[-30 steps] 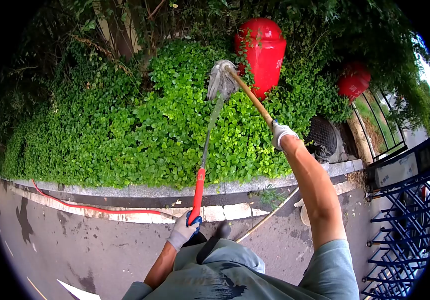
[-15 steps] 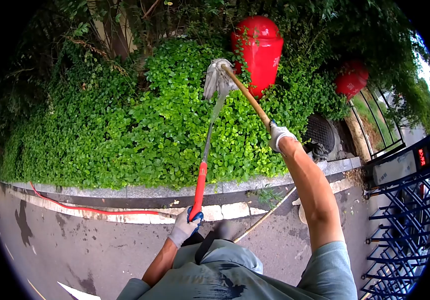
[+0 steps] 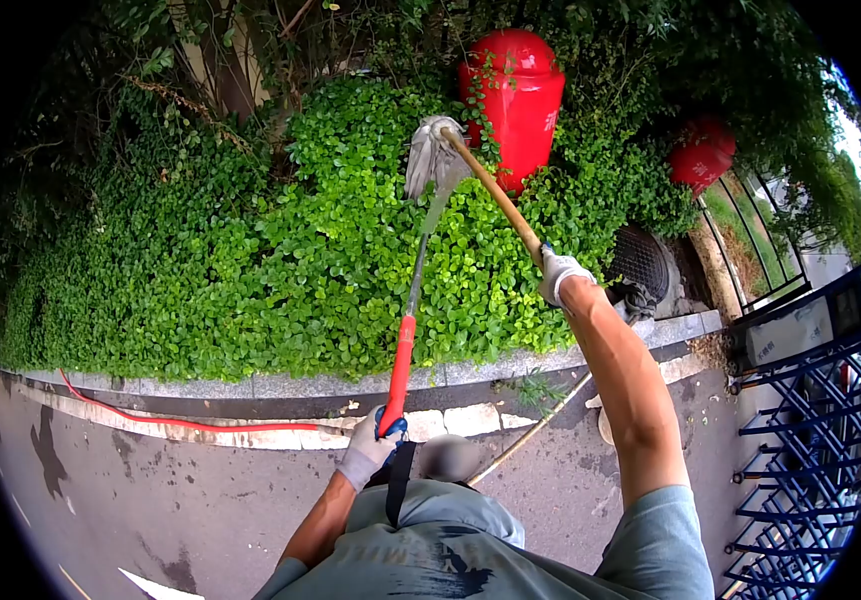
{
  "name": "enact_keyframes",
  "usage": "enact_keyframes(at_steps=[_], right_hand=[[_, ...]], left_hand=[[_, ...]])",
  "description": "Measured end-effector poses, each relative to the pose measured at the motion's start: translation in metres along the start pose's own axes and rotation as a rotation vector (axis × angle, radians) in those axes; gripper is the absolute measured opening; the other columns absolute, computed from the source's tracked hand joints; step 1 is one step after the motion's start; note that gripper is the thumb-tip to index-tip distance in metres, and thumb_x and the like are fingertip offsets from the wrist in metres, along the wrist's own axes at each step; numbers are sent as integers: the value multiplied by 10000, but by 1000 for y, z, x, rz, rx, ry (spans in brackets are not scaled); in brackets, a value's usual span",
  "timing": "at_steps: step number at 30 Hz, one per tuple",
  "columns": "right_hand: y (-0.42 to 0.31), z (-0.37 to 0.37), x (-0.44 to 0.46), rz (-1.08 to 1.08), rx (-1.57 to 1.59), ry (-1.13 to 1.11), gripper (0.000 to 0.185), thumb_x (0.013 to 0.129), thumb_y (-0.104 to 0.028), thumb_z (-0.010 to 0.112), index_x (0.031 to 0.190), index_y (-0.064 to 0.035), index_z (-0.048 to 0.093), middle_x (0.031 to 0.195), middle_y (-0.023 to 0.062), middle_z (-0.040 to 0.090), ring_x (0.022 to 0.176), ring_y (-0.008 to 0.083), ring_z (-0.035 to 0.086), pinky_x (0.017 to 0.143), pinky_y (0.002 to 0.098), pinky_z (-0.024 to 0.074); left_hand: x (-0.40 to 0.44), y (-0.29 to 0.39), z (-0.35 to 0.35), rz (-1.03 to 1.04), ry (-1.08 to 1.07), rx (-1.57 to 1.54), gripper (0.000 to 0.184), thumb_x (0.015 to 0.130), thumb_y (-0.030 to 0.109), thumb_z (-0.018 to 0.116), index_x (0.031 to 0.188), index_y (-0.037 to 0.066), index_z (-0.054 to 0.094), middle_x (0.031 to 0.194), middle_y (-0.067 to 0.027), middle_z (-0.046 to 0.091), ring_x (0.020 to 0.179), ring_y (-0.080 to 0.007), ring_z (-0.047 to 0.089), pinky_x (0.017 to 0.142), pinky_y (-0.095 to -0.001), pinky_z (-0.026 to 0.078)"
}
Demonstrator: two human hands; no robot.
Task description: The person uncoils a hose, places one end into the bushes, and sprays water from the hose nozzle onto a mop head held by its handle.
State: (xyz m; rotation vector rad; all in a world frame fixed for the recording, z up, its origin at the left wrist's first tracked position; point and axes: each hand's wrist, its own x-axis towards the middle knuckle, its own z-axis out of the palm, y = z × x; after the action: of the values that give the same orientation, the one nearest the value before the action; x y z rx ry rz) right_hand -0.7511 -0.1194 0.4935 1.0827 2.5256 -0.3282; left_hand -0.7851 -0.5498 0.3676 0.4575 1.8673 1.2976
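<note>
My left hand (image 3: 370, 450), in a white glove with blue on it, is closed around the red grip of a spray wand (image 3: 403, 355). The wand's thin metal tube points up and away over the leaves, and water fans out from its tip onto a mop head (image 3: 433, 155). This mop head is grey-white, wet and stringy, held above the shrubs. Its wooden handle (image 3: 495, 192) slants down to my right hand (image 3: 560, 272), also gloved and closed around the shaft with the arm stretched out.
Green shrubs (image 3: 250, 290) fill the bed behind a stone kerb (image 3: 290, 386). Two red hydrant-like covers (image 3: 515, 110) stand among them. A red hose (image 3: 170, 418) runs along the kerb, and a pole (image 3: 535, 428) lies on the pavement. A blue folding barrier (image 3: 810, 440) stands at right.
The wand has shifted very slightly, its spray still meeting the mop head. A blurred round shape near my waist shows more. Red lettering on the barrier's panel is no longer visible.
</note>
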Motion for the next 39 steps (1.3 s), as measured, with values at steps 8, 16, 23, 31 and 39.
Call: enact_keyframes(at_steps=[8, 16, 23, 31, 39], right_hand=[[-3, -2, -2, 16, 21, -27, 543, 851, -57, 496, 1379, 0, 385, 1169, 270, 632, 1077, 396, 632, 865, 442, 543], [-4, -3, -3, 12, 23, -28, 577, 857, -60, 489, 1413, 2, 348, 1162, 281, 628, 1071, 398, 634, 855, 452, 538], [-5, -2, -3, 17, 1, -34, 568, 871, -64, 482, 1420, -8, 344, 1164, 268, 631, 1070, 395, 635, 850, 454, 539], [-1, 6, 4, 39, 36, -41, 612, 845, -113, 541, 1430, -70, 368, 1184, 251, 629, 1094, 408, 620, 874, 466, 530], [-1, 8, 7, 58, 23, -59, 640, 841, -124, 559, 1445, -86, 353, 1208, 242, 622, 1113, 400, 614, 902, 457, 526]], left_hand=[[-2, -3, 0, 63, 81, -60, 260, 839, -16, 612, 1087, 41, 559, 813, -7, 563, 651, -93, 554, 572, -270, 496], [-6, -3, 0, 1, 93, -174, 227, 832, -52, 594, 1035, 43, 553, 800, -13, 547, 638, -95, 549, 564, -267, 484], [-2, -36, -2, -28, 97, -52, 209, 818, 32, 683, 1006, 28, 591, 779, -33, 603, 681, -107, 562, 636, -284, 488], [-14, -10, 0, 9, 94, 64, 219, 819, 60, 680, 1022, 30, 605, 778, -33, 606, 685, -111, 561, 635, -298, 495], [-11, -12, -2, 2, 35, 74, 262, 823, 96, 697, 1059, 37, 600, 776, -59, 609, 688, -123, 573, 642, -306, 500]])
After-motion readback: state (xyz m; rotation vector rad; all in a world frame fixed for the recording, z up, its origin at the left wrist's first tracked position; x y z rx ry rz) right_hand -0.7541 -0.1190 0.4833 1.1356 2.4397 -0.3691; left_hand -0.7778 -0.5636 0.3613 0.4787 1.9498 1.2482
